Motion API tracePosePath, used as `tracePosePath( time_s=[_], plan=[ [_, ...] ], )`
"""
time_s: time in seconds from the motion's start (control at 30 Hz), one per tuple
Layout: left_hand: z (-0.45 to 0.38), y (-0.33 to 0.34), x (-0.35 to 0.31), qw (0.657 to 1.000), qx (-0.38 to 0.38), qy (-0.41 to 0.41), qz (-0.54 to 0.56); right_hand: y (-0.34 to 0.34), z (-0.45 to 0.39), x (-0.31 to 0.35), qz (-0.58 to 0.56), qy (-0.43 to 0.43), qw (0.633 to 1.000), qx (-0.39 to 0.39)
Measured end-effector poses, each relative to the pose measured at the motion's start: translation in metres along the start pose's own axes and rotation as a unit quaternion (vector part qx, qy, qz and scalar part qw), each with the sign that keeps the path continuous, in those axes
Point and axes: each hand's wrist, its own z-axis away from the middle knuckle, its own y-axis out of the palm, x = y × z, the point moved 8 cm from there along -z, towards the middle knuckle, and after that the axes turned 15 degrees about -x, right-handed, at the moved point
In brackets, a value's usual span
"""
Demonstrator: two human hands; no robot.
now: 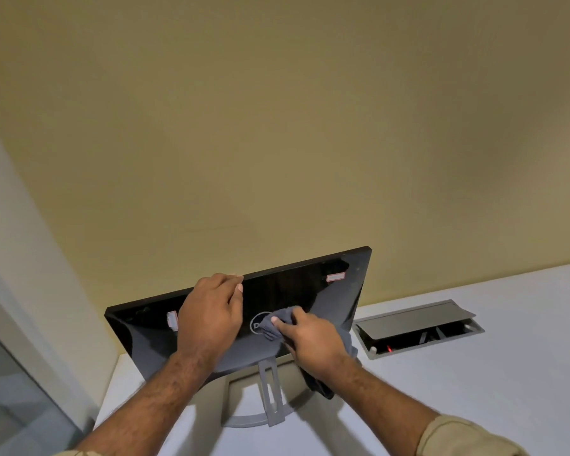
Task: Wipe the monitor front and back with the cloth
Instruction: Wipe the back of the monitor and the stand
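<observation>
Both hands work on the monitor (310,287) back: the right hand (313,343) presses the bunched cloth (283,319) by the logo, the left hand (211,311) grips its top edge.

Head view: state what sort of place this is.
Probably an office or meeting room. A monitor on its stand sits on a white desk that has a built-in cable box with its lid open, against a plain wall.

The cloth (285,319) hides half the logo (257,324); the monitor's (297,287) screen faces away.
</observation>
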Motion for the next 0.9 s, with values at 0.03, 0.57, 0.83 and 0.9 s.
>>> tracePosePath(
  time_s=[0.03, 0.57, 0.83, 0.9],
  plan=[
    [0.001, -0.001, 0.0, 1.0, -0.006, -0.004, 0.002, -0.002, 0.002, -0.008, -0.002, 0.002, 1.0, -0.008],
    [0.006, -0.002, -0.006, 0.997, -0.051, -0.056, 0.011, -0.043, -0.009, -0.049, -0.008, -0.049, 0.992, -0.115],
    [0.008, -0.002, -0.008, 0.995, -0.075, -0.066, 0.016, -0.084, -0.019, -0.097, -0.109, 0.126, 0.953, -0.254],
    [0.007, -0.002, -0.008, 0.995, -0.076, -0.065, 0.016, -0.062, -0.012, -0.089, -0.092, 0.081, 0.973, -0.198]
  ],
)
